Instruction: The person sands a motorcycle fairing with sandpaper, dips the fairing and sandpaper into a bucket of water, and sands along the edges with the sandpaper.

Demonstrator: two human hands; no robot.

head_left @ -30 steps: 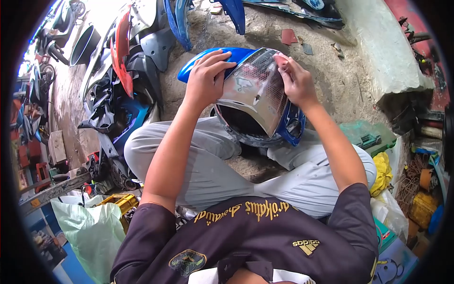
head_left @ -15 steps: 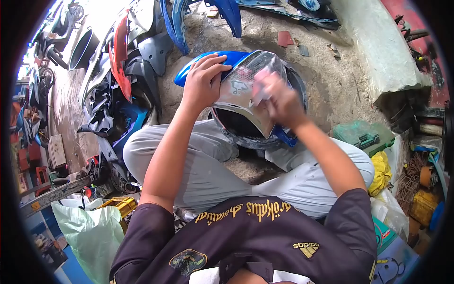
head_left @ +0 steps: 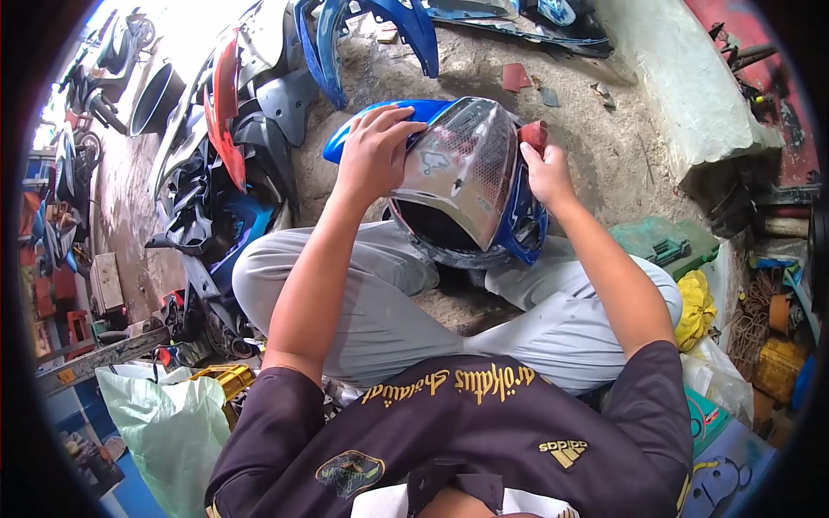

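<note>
– where's my panel (head_left: pixel 453 164)?
– just in front of your crossed legs (head_left: pixel 345 302), tilted, its dark opening facing you; your left hand (head_left: pixel 376 155) lies over its blue end (head_left: pixel 436 110), fingers slightly bent; i cannot tell if it grips underneath;
– and my right hand (head_left: pixel 548 164)?
– pinching a red pad (head_left: pixel 533 135) just beside the panel's far right edge; two scraps (head_left: pixel 515 78) lie beyond on the floor (head_left: pixel 604 142)

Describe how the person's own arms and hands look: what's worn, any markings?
The left hand and right hand are ungloved, with nothing showing at the wrists. The forearms are uncovered too. Short, dark sleeves end around the elbows; they belong to a dark shirt with gold lettering and a gold logo.
</note>
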